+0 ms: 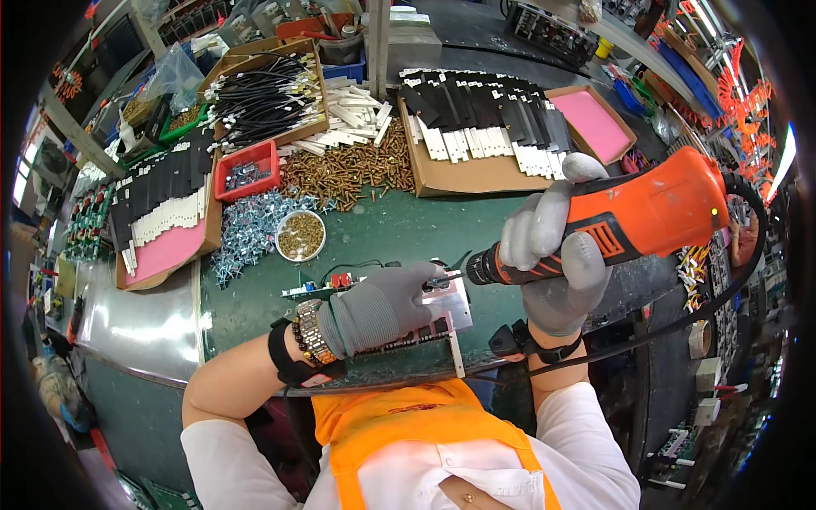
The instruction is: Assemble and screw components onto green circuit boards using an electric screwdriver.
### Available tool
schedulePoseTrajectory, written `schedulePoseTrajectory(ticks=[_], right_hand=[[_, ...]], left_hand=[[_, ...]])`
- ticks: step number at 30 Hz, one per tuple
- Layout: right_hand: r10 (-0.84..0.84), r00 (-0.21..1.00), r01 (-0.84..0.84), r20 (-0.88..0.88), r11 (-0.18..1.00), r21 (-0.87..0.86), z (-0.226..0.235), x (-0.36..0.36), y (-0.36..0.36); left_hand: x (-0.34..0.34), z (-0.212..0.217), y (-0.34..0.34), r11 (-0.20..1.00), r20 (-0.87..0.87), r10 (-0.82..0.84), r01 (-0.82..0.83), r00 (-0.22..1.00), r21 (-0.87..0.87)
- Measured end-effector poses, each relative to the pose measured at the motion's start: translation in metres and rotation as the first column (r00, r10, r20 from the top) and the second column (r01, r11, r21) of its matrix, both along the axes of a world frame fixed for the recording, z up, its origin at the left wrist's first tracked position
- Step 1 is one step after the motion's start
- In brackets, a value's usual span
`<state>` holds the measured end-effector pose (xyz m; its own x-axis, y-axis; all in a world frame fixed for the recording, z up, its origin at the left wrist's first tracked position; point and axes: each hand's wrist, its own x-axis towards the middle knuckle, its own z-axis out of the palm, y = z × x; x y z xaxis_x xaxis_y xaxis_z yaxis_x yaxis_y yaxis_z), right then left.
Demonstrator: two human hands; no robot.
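In a grey glove, my right hand [552, 246] wraps around an orange and black power screwdriver [637, 208], held tilted with its chuck toward the left. The tool's bit reaches to the fingertips of my gloved left hand [387, 306]. That hand lies over a circuit board assembly [408, 340] on the bench, its thumb and fingers pinched together near the bit tip. Whether a screw sits between those fingers is too small to tell. A light metal plate [455, 308] shows at the assembly's right side, and my left hand covers much of the board.
Brass screws [348, 174] lie heaped behind, beside blue-grey metal clips [255, 229], a round white tub [301, 235] and a red bin [246, 170]. Cardboard trays [467, 183] hold black and white strips. The tool's black cable [680, 327] loops down on the right.
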<state>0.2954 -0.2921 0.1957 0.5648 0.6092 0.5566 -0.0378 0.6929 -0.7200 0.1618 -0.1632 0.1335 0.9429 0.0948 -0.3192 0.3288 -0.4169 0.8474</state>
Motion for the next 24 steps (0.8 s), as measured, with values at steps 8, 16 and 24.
schedulePoseTrajectory(ticks=[8,16,24], right_hand=[[0.048,0.997,-0.049,0.055,0.999,0.014,0.000,0.006,0.002],[0.072,0.997,-0.071,0.017,0.996,-0.050,-0.005,0.006,0.001],[0.108,0.988,-0.091,0.108,0.985,-0.150,-0.002,0.008,0.002]], left_hand=[[-0.004,-0.012,-0.004,0.980,0.154,-0.039,0.007,0.987,0.200],[-0.030,0.004,-0.023,0.652,0.343,-0.091,-0.204,0.935,0.730],[-0.027,-0.017,-0.038,0.648,0.291,-0.032,-0.202,0.956,0.735]])
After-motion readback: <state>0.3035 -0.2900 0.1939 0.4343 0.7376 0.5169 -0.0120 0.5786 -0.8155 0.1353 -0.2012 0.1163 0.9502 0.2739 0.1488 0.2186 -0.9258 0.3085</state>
